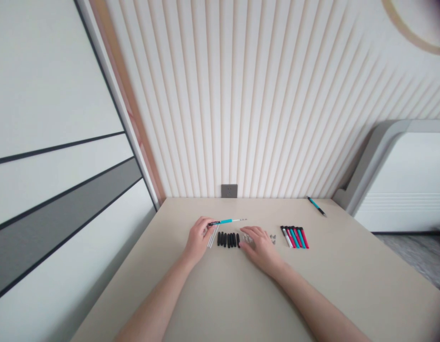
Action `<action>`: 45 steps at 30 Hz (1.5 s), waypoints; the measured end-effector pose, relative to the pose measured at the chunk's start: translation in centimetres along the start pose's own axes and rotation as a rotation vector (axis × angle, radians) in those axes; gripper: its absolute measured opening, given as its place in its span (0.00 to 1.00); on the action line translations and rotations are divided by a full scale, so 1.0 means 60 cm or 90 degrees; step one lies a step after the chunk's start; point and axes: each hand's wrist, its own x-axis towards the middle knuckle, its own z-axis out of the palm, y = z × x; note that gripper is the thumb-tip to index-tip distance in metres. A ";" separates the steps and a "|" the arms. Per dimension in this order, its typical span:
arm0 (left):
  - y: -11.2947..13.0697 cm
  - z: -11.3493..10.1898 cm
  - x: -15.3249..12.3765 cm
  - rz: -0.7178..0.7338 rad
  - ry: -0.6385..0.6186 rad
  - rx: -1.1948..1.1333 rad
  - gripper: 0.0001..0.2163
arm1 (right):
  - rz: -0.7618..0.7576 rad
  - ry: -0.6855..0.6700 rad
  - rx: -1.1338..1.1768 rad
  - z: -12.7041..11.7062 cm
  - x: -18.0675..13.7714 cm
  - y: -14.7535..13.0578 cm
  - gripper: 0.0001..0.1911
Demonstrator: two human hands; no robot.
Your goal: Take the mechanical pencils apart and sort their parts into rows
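Note:
My left hand (pixel 197 237) is closed on the black end of a teal pen barrel (pixel 226 221), held nearly level above the table. A thin white refill tip (pixel 240 220) sticks out of the barrel to the right. Beneath that hand, slim white refills (pixel 213 236) lie side by side. My right hand (pixel 258 244) is low over the table, thumb and fingers apart, its thumb beside the end of a row of black pen grips (pixel 227 239). Small pale pieces (pixel 247 239) lie partly hidden under its fingers; whether it touches them I cannot tell.
To the right, white, red and teal pen barrels with black ends (pixel 294 237) lie in a row, with small grey tips (pixel 273 239) nearby. An assembled teal and black pen (pixel 317 206) rests near the back edge of the table (pixel 212 294). A wall socket (pixel 229 191) sits behind.

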 end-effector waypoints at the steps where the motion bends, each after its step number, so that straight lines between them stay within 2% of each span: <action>1: 0.000 0.001 0.000 0.001 -0.004 0.003 0.08 | -0.011 -0.021 -0.014 0.002 0.001 -0.005 0.20; 5: -0.001 0.004 -0.002 0.002 -0.024 0.005 0.08 | -0.037 -0.070 -0.037 0.009 0.004 -0.013 0.23; 13: 0.001 0.003 -0.002 0.002 -0.026 -0.005 0.08 | -0.055 -0.080 -0.024 -0.004 0.001 -0.018 0.20; 16: 0.000 0.002 -0.002 0.004 -0.013 -0.001 0.08 | -0.034 -0.044 0.009 -0.009 -0.003 -0.012 0.21; 22: -0.003 0.002 -0.003 -0.010 -0.003 0.005 0.08 | 0.091 0.135 0.147 -0.030 0.007 0.015 0.18; 25: -0.002 0.002 -0.003 -0.012 -0.018 0.000 0.09 | 0.138 0.184 0.177 -0.042 0.015 0.030 0.19; 30: 0.001 0.003 -0.004 -0.004 -0.041 -0.014 0.09 | 0.131 0.195 0.182 -0.044 0.019 0.044 0.20; 45: 0.005 0.006 -0.004 0.013 -0.069 -0.029 0.08 | 0.089 0.168 0.194 -0.038 0.014 0.031 0.17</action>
